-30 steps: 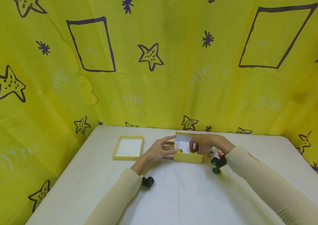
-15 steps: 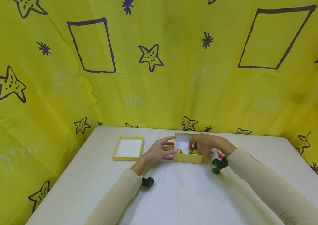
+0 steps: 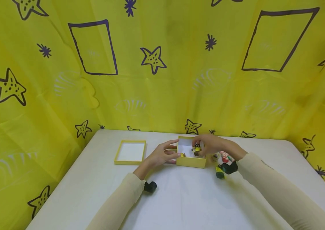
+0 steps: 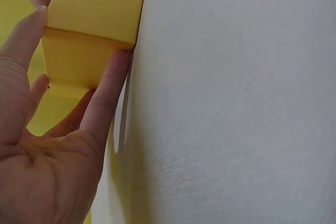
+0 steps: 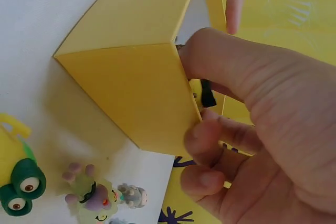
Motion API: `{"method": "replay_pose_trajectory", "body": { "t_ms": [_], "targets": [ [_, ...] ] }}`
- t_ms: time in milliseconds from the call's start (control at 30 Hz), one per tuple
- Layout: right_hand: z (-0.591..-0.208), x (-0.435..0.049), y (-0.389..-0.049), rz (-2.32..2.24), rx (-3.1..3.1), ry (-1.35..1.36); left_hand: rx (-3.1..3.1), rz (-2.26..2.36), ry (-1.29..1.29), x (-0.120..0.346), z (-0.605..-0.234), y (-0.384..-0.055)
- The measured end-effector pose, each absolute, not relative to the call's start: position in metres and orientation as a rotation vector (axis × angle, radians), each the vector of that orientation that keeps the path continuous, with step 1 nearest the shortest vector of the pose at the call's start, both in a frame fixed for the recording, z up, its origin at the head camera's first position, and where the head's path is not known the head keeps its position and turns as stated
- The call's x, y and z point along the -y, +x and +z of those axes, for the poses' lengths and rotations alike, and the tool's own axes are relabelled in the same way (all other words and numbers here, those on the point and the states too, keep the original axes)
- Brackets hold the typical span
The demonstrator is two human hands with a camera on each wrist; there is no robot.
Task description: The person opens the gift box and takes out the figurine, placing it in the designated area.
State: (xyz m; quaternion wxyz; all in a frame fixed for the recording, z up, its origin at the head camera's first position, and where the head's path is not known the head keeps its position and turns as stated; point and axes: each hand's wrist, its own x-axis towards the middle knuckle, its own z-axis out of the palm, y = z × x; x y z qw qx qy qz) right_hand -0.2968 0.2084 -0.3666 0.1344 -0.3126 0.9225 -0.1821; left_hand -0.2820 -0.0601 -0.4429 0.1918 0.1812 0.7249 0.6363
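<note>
A yellow open box [image 3: 191, 162] with a white inside stands toward the back of the table. My left hand [image 3: 163, 153] rests against its left side with fingers extended; in the left wrist view, the thumb touches the top edge and a finger [image 4: 107, 95] lies low along the wall. Over the box's right part, my right hand [image 3: 210, 144] pinches a small yellow-and-black toy figure [image 3: 197, 149]. The right wrist view shows it partly hidden behind the box wall and fingers. Another small yellow piece [image 3: 183, 155] shows inside at the near left corner.
A shallow yellow lid [image 3: 130, 152] with a white inside lies left of the box. Right of the box are a yellow toy with green goggle eyes [image 5: 23, 182], a purple-and-pale figure [image 5: 94, 198] and a small grey figure [image 5: 134, 196]. A yellow patterned curtain [image 3: 156, 89] hangs behind.
My right hand has risen slightly, and the yellow-and-black toy figure has come up from behind the front wall into fuller view. My left hand has stayed on the box.
</note>
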Motion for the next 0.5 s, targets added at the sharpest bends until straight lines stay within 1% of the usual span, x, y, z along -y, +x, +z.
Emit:
{"method": "replay_pose_trajectory", "body": {
  "t_ms": [300,500],
  "targets": [
    [-0.365,-0.2161,-0.2945,-0.726,-2.719,-0.991,-2.04,1.791,0.481,0.0601,-0.443,-0.2816],
    [-0.3612,-0.2174,-0.2928,-0.84,-2.726,-1.002,-2.044,1.781,0.485,0.0598,-0.443,-0.282]
  ]
}}
